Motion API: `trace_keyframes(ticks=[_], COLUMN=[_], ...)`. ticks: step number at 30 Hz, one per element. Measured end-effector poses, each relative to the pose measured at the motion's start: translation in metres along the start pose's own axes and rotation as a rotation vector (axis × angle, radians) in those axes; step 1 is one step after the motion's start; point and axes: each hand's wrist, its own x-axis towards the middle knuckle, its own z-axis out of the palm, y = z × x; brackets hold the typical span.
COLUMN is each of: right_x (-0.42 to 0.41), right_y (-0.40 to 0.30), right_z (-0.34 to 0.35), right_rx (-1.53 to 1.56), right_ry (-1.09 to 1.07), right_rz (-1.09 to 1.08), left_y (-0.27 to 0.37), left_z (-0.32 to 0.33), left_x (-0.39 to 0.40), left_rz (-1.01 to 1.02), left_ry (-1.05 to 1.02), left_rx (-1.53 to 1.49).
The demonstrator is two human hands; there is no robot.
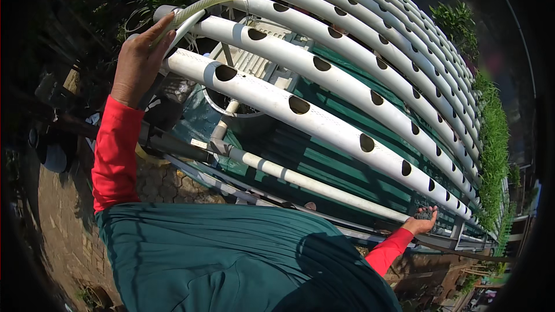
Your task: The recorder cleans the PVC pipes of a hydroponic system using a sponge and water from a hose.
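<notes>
My left hand (138, 58) grips a translucent braided hose (204, 3) near the capped ends of the white pipes. The hose arches to the right, and its open tip hangs over a pipe with what looks like a thin trickle of water. Far to the right, my right hand (419, 224) is turned palm up beside the nearest white pipe (260, 89). In it rests a dark grey, scrubber-like clump (424, 214); its exact kind is hard to tell. Round dark holes run along the top of each pipe.
Below the pipes are a round tub (243, 117), a lower white drain pipe (303, 177) and green sheeting (321, 156). A metal frame rail (225, 186) runs between me and the pipes. Leafy green plants (492, 151) grow at the far right. Paving (69, 216) lies at lower left.
</notes>
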Motion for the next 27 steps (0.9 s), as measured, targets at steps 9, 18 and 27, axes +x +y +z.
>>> trace_keyframes(ticks=[9,18,27], right_x=[-0.096,-0.180,-0.240], right_y=[-0.052,-0.033,0.047], right_z=[0.140,0.304,0.432], right_rx=[0.069,-0.132,-0.403], right_ry=[-0.631,-1.298,-1.435], right_rz=[0.109,0.290,0.497], left_y=[0.024,0.085,0.106], left_z=[0.040,0.058,0.047], left_x=[0.019,0.013,0.019], left_rz=[0.115,0.179,0.128], left_ry=[-0.048,-0.146,-0.064], left_rx=[-0.052,-0.235,-0.034])
